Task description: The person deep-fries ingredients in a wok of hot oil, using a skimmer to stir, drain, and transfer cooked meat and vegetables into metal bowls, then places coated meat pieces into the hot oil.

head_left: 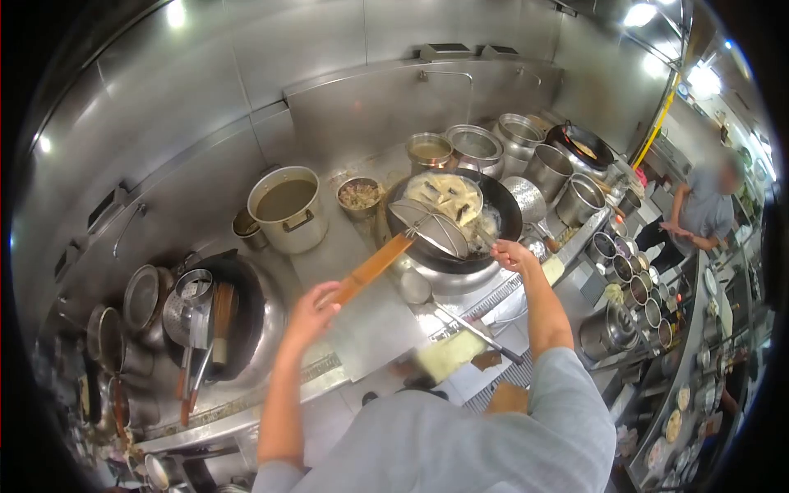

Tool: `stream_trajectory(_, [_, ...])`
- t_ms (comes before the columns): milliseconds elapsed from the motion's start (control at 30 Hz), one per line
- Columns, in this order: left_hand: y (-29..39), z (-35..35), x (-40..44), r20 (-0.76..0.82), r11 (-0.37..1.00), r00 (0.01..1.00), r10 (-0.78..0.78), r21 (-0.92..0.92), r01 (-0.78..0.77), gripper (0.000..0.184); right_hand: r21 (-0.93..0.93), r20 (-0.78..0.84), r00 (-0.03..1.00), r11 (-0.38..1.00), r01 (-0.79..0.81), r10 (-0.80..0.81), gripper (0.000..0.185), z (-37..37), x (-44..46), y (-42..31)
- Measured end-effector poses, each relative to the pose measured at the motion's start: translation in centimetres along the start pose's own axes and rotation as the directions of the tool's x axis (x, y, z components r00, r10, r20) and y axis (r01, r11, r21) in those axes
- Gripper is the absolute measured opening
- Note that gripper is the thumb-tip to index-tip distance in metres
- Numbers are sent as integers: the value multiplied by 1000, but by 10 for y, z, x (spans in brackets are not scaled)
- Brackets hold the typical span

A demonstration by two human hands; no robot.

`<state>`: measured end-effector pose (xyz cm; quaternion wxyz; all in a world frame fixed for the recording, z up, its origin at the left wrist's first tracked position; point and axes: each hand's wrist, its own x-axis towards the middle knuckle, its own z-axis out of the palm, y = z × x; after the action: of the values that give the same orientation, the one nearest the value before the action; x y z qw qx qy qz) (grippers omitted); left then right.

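Strainer (431,227) points forward-right over wok (505,204), diagonal handle (371,271) clasped by left grip (314,311); right grip (511,255) clasps utensil (486,237); steel surface (370,324) beside, wall (304,41) behind.

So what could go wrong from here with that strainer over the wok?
The right hand sits close to the wok, so anything hot could splash it. The strainer, held in the left hand by its wooden handle, might tip. The ladle's handle seems to overhang the counter's edge and could get knocked.

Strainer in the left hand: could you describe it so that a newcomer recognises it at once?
Find the central black wok. Over its near-left side is the strainer, held by the left hand. Its broad, flat wooden handle distinguishes it from the perforated ladle nearby.
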<state>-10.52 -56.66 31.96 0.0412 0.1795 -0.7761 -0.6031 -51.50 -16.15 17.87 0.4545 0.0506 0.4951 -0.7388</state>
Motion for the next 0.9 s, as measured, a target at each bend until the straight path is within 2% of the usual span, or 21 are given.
stream_trajectory(67, [-13, 4, -1, 8, 999, 1000, 0, -37, 1, 41, -76, 26, 996, 993, 91, -90, 27, 5, -12, 2])
stream_trajectory(100, [-19, 7, -2, 6, 999, 1000, 3, -53, -2, 41, -73, -25, 993, 991, 114, -116, 22, 7, -20, 4])
stream_trajectory(267, [-50, 29, -1, 11, 991, 1000, 10, -130, -8, 42, -139, -48, 977, 970, 199, -208, 12, 20, -61, 5])
stream_trajectory(333, [-59, 36, -1, 13, 981, 1000, -4, -194, 6, 43, -358, -107, 943, 897, 260, -316, 12, 25, -67, 3])
stream_trajectory(400, [-64, 41, -2, 10, 981, 1000, -1, -192, 3, 43, -409, -156, 922, 873, 267, -355, 19, 31, -70, 5])
stream_trajectory(467, [-68, 44, -4, 4, 981, 1000, -1, -193, 2, 43, -571, -220, 845, 767, 293, -487, 30, 42, -77, 6])
stream_trajectory(500, [-70, 44, -4, 4, 982, 1000, 9, -186, -8, 43, -636, -238, 838, 731, 248, -491, 40, 43, -77, 4])
stream_trajectory(533, [-70, 44, -4, 4, 984, 1000, 21, -178, -20, 43, -634, -244, 838, 734, 243, -488, 40, 48, -80, 6])
stream_trajectory(600, [-67, 44, -5, 10, 984, 1000, 20, -177, -18, 43, -682, -311, 708, 668, 297, -634, 29, 60, -82, 10])
stream_trajectory(733, [-69, 46, -4, 3, 986, 1000, 9, -169, -8, 43, -705, -283, 731, 651, 281, -621, 38, 75, -95, 4])
stream_trajectory(800, [-72, 45, -3, 7, 985, 1000, 1, -170, 0, 43, -671, -273, 749, 678, 301, -603, 38, 75, -96, 6])
stream_trajectory(867, [-73, 46, -3, 2, 984, 1000, -7, -177, 8, 43, -559, -313, 765, 760, 331, -563, 27, 78, -100, 6])
stream_trajectory(900, [-73, 46, -4, 1, 986, 1000, -5, -166, 5, 43, -564, -309, 767, 758, 329, -563, 27, 80, -102, 6])
